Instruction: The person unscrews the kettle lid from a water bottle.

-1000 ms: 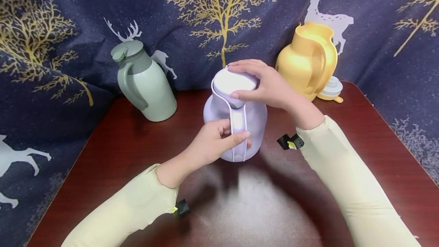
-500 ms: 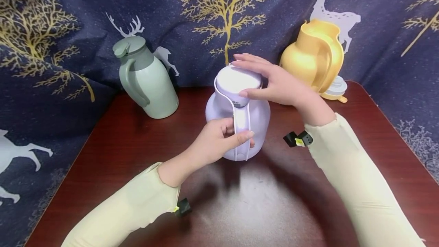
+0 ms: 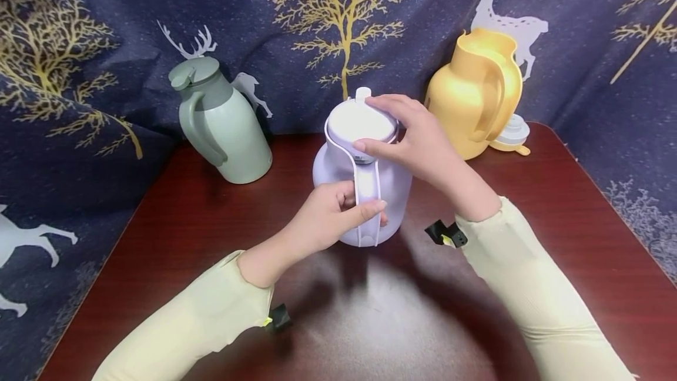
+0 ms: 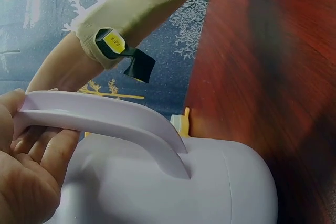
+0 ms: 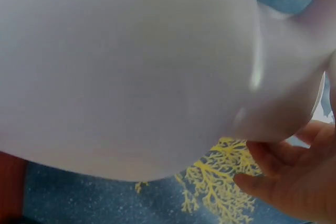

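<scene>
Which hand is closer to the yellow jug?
The right hand. It holds the lid, just left of the yellow jug in the head view. The left hand is farther off, lower left, gripping the lavender jug's handle.

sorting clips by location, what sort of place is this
Perhaps a staged tabletop setup: blue deer-print fabric hangs behind a reddish table bearing a green jug, a lilac jug and a yellow jug.
</scene>
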Available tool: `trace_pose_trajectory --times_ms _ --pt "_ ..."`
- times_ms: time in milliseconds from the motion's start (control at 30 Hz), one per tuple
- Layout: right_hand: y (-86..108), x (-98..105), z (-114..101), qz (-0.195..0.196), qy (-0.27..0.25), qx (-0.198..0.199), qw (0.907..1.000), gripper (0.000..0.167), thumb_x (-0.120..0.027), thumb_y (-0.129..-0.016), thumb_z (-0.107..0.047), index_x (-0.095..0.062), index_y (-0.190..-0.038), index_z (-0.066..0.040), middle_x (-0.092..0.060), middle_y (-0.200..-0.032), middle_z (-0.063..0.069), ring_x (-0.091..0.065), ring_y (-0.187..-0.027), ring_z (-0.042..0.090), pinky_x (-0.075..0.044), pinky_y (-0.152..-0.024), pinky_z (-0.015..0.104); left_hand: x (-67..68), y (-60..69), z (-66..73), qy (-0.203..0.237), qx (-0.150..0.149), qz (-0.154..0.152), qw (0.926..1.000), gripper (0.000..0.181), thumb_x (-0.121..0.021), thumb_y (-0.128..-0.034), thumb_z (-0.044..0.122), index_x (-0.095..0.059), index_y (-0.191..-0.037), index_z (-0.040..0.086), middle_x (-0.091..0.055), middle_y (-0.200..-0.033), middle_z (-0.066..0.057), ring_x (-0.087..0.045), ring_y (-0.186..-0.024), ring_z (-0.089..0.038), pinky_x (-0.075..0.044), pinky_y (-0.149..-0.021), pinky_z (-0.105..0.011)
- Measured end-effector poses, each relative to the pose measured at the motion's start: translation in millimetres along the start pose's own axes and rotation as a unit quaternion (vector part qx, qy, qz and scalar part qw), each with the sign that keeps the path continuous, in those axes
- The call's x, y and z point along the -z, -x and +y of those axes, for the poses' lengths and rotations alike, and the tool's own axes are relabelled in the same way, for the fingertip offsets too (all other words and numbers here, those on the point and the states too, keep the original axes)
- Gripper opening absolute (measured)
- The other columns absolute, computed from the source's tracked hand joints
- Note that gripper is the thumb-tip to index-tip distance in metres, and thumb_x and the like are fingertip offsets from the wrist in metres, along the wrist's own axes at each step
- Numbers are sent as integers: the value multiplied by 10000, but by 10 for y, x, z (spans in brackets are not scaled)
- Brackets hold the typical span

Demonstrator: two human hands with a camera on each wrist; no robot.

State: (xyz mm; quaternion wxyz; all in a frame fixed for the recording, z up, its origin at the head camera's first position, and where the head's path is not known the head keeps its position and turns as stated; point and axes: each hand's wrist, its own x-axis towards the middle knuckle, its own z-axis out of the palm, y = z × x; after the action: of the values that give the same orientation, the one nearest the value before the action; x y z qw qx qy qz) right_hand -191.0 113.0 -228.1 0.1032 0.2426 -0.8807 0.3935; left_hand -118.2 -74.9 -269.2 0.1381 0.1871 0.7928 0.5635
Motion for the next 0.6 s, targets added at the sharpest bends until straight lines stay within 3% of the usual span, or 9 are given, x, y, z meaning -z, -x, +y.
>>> trace_pose_trajectory --times_ms 267,433,600 --pt "-136 132 180 -663 57 450 9968 613 -825 -856 -177 -604 -1422 -98 -572 -1502 131 -436 -1425 322 -304 -1226 484 13 -1 20 -52 -11 -34 10000 221 -665 -991 201 -718 -1094 12 -800 -953 -121 -685 -798 -46 -567 -777 -263" --pt "-269 241 273 -1286 -33 736 9890 621 -830 -859 -197 -600 -1433 -134 -564 -1518 101 -422 -1451 283 -280 -1244 482 23 0 34 -56 28 -71 10000 217 -665 -990 208 -723 -1074 16 -802 -944 -111 -685 -787 -41 -572 -768 -269" --pt "-354 319 322 -1833 -302 691 9802 642 -836 -862 -214 -584 -1447 -133 -540 -1537 99 -425 -1461 260 -302 -1230 460 15 -9 15 -1 49 -81 10000 215 -666 -990 201 -721 -1076 12 -801 -946 -120 -687 -791 -42 -571 -769 -265"
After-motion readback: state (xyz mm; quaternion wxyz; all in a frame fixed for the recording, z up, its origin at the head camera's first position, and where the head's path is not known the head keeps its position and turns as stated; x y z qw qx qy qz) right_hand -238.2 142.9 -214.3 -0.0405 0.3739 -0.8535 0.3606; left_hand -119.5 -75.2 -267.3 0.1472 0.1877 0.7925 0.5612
